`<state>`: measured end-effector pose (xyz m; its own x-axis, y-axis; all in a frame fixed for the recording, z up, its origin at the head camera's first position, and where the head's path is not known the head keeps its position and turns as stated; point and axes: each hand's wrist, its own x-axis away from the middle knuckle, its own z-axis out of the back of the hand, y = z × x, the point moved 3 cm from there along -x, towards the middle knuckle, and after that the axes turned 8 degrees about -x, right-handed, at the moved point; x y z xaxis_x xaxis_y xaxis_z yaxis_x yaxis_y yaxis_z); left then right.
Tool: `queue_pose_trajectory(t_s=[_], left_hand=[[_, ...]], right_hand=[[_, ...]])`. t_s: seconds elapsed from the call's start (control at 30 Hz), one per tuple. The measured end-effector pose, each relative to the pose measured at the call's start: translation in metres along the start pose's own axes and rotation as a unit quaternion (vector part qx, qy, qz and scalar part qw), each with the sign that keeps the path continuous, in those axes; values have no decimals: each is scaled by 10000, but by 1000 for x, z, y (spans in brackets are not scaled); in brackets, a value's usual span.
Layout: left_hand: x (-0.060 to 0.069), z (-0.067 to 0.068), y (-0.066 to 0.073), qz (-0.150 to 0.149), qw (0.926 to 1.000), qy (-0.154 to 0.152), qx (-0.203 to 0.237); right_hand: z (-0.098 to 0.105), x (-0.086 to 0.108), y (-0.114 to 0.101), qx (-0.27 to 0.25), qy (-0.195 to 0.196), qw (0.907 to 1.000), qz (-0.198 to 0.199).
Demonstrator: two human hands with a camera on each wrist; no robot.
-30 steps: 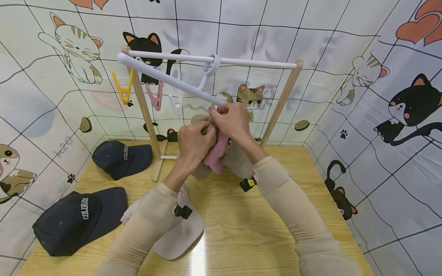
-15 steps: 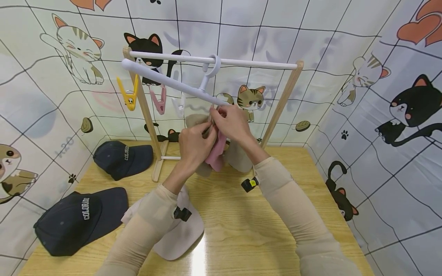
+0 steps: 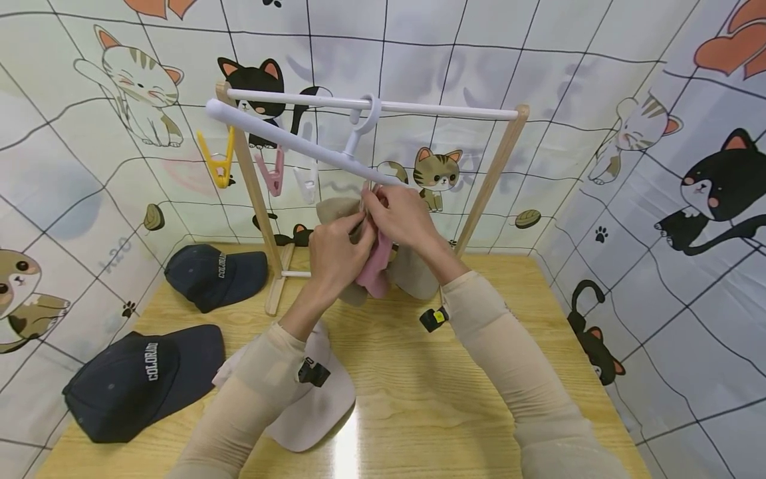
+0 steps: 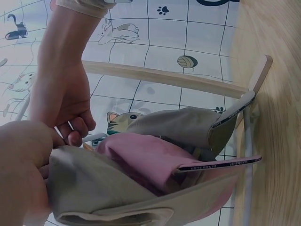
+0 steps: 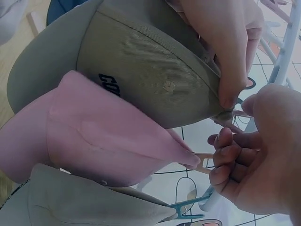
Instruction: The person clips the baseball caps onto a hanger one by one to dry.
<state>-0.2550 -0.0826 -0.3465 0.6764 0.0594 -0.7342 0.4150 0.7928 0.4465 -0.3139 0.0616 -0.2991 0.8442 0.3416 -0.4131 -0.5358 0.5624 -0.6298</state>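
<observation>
In the head view, my left hand [image 3: 340, 258] pinches the top of a khaki cap [image 5: 141, 61] below the right half of a sloping white hanger [image 3: 287, 138]. My right hand [image 3: 403, 213] is close beside it, fingers curled round a small pinkish clip [image 5: 226, 125] at the cap's tip. In the right wrist view, a pink cap [image 5: 99, 136] hangs by a peach clip [image 5: 205, 162], and a greyish cap [image 5: 89, 200] by a teal clip [image 5: 190, 207]. Both hands partly hide the clip at the khaki cap.
The hanger hooks on a rack's white rail [image 3: 443, 110]. Yellow [image 3: 218, 159], pink [image 3: 272, 174] and white [image 3: 308, 183] clips hang at its left. Two navy caps [image 3: 209, 276] [image 3: 128, 382] lie at the table's left; a pale pink cap [image 3: 317, 406] lies partly under my left forearm.
The hanger and its left clips have swung slightly. The khaki cap at my left hand has shifted a little to the left. Both hands keep nearly the same place and hold.
</observation>
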Motion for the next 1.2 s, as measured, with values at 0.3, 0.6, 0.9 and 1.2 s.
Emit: queue_pose_trajectory(t_s=[0.3, 0.6, 0.9, 1.2], left_hand=[[9, 14, -7, 12, 9983, -576, 58], [28, 43, -24, 271, 9829, -1819, 94], [52, 75, -51, 601, 9663, -2500, -93], [84, 100, -75, 952, 9492, -2981, -318]], right_hand=[[1, 5, 3, 26, 99, 9999, -93], [11, 22, 5, -136, 57, 9998, -128], [17, 42, 7, -240, -19, 9997, -19], [13, 63, 9, -418, -81, 9990, 129]])
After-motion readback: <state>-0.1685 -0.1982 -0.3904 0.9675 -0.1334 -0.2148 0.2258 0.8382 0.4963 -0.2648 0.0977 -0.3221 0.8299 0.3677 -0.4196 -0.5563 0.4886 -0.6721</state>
